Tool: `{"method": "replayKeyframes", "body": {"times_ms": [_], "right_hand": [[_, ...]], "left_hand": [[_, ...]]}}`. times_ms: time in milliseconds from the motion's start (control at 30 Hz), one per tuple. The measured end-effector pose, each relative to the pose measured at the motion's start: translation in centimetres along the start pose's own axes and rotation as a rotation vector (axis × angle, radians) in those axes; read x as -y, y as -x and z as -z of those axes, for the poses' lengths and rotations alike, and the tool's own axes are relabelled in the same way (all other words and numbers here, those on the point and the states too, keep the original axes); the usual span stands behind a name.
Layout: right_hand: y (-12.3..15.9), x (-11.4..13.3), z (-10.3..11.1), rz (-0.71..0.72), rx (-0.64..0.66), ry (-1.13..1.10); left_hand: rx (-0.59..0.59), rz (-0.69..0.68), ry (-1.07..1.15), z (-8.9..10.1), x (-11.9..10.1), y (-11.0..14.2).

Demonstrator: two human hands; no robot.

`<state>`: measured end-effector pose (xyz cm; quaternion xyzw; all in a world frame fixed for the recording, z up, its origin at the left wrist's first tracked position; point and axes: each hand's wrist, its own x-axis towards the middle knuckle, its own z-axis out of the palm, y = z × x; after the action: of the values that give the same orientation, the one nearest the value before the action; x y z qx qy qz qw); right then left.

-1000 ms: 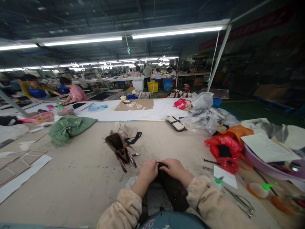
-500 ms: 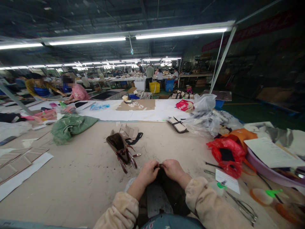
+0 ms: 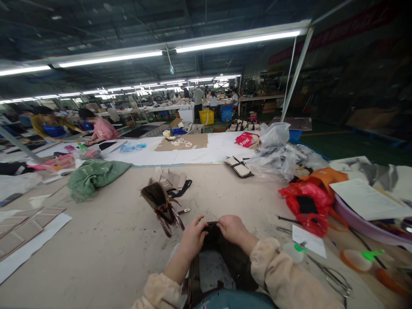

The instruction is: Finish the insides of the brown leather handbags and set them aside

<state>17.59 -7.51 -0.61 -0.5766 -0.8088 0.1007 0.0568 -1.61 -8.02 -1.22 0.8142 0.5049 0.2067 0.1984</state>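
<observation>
A dark brown bag [image 3: 240, 262] sits at the table's near edge against my body, its mouth spread and a greyish surface showing within. At its far rim my right hand [image 3: 234, 229] is closed, fingers pinching the edge. My left hand [image 3: 192, 238] is at the left corner of that rim, thumb and fingers curled about the edge with a small gap between their tips. Just beyond my left hand stands a small brown handbag [image 3: 156, 195], open at the top, with reddish-brown handles [image 3: 165, 227] toward me.
Behind the handbag lie stacked beige pieces [image 3: 172, 178]. A green bag [image 3: 96, 178] is at left, beside flat panels [image 3: 27, 227]. On the right are a red plastic bag [image 3: 310, 210], a purple basin [image 3: 363, 225], scissors [image 3: 331, 274] and a green-capped bottle [image 3: 357, 259]. Co-workers [image 3: 103, 128] sit farther back.
My left hand has shifted left along the rim, away from my right hand, and its fingers have loosened. The bag's mouth has widened. The view has tilted slightly.
</observation>
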Motion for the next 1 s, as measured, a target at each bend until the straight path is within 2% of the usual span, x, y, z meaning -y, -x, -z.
{"method": "replayKeyframes", "body": {"times_ms": [133,300,467,600,1000], "right_hand": [[0.1,0.0,0.0,0.008,-0.01,0.0],[0.1,0.1,0.0,0.007,-0.001,-0.003],[0.1,-0.1,-0.2,0.017,-0.001,-0.018],[0.1,-0.2,-0.4,0.004,0.004,-0.046],[0.0,-0.2,-0.5,-0.007,-0.02,-0.087]], "left_hand": [[-0.04,-0.02,-0.075,-0.5,-0.1,0.0],[-0.03,-0.023,-0.108,-0.7,-0.3,-0.6],[0.006,-0.025,-0.018,-1.0,-0.2,-1.3],[-0.012,-0.045,0.047,-1.1,0.2,-1.8],[-0.046,0.015,0.17,-1.5,1.1,-2.4]]}}
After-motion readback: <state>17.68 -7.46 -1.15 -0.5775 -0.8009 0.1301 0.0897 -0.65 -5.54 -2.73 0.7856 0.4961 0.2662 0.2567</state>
